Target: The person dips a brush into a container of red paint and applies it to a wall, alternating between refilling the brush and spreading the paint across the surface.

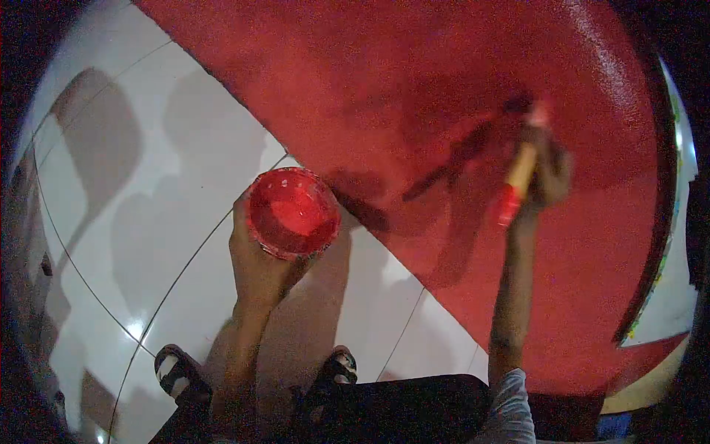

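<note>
My left hand [262, 266] is wrapped round a round container of red paint [296, 211], whose inside is coated red with a wet pool at the bottom. My right hand [546, 170], blurred by motion, is closed on a paintbrush [522, 169] with a yellowish handle and a red end. The brush's upper end is blurred near a large red surface [414, 96]. Whether the bristles touch that surface I cannot tell.
White floor tiles [185, 200] with dark joints lie at the left, bordering the red surface along a diagonal edge. Two sandalled feet [177, 374] are at the bottom. A dark curved edge and a paint-specked white strip [658, 296] run down the right.
</note>
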The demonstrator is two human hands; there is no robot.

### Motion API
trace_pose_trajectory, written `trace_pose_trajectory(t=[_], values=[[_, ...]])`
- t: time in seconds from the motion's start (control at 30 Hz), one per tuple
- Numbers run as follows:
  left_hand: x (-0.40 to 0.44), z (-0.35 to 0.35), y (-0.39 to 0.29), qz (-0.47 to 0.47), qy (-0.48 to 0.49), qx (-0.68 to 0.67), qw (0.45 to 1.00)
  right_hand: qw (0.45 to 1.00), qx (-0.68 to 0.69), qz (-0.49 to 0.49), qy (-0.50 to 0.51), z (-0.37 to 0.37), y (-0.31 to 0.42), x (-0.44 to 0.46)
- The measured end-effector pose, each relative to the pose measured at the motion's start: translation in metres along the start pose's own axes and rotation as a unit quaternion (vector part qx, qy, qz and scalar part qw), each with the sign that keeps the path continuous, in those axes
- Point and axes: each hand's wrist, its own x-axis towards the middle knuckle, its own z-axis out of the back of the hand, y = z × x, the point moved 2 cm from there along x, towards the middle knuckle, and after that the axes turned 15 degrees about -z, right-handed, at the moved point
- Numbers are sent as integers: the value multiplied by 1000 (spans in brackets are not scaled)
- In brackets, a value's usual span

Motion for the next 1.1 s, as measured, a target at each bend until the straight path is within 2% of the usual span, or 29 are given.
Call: trace_pose_trajectory(t=[0.03, 0.1, 0.17, 0.2, 0.27, 0.33, 0.4, 0.47, 0.5, 0.57, 0.63, 0.7, 0.73, 0.8, 0.87, 0.93, 0.97, 1.07, 1.1], values=[[1, 1, 0, 0, -2, 1, 1000, 989, -133, 63, -18, -33, 12, -5], [2, 3, 1, 0, 1, 7, 1000, 897, -382, 196, -108, -99, 34, -16], [1, 7, 4, 4, -1, 15, 1000, 938, -333, 89, 30, -144, -9, -39], [0, 8, 4, 5, -2, 18, 1000, 930, -339, 101, 96, -156, 4, -41], [1, 11, 7, 2, -4, 24, 1000, 952, -285, 95, 57, -145, 29, -25], [1, 14, 11, 0, -10, 30, 1000, 921, -360, 99, -108, -86, 62, 14], [3, 17, 13, -1, -14, 33, 999, 879, -375, 116, -271, -54, 101, 31], [6, 19, 15, -1, -16, 37, 999, 885, -315, 133, -316, -56, 100, 28], [7, 19, 15, -1, -16, 39, 999, 875, -376, 155, -263, -67, 70, 16], [8, 19, 15, 0, -16, 44, 999, 879, -413, 189, -145, -106, 30, -5], [9, 20, 15, 1, -16, 45, 999, 899, -385, 210, -4, -164, 17, -27], [8, 21, 15, 3, -15, 46, 999, 917, -365, 139, 84, -163, 6, -27], [9, 21, 16, 0, -18, 48, 999, 929, -351, 62, 96, -140, 7, -9], [10, 24, 19, -5, -21, 49, 999, 976, -214, 36, -21, -112, 31, 17], [14, 27, 22, -6, -26, 52, 998, 925, -279, 128, -224, -78, 86, 39], [17, 30, 23, -8, -30, 56, 998, 865, -402, 149, -260, -72, 85, 39], [18, 32, 23, -8, -31, 58, 998, 902, -344, 125, -230, -89, 67, 28], [17, 34, 23, -4, -32, 63, 998, 910, -379, 158, -58, -164, 32, -3], [16, 35, 22, -2, -30, 65, 997, 924, -366, 111, 2, -184, 8, -12]])
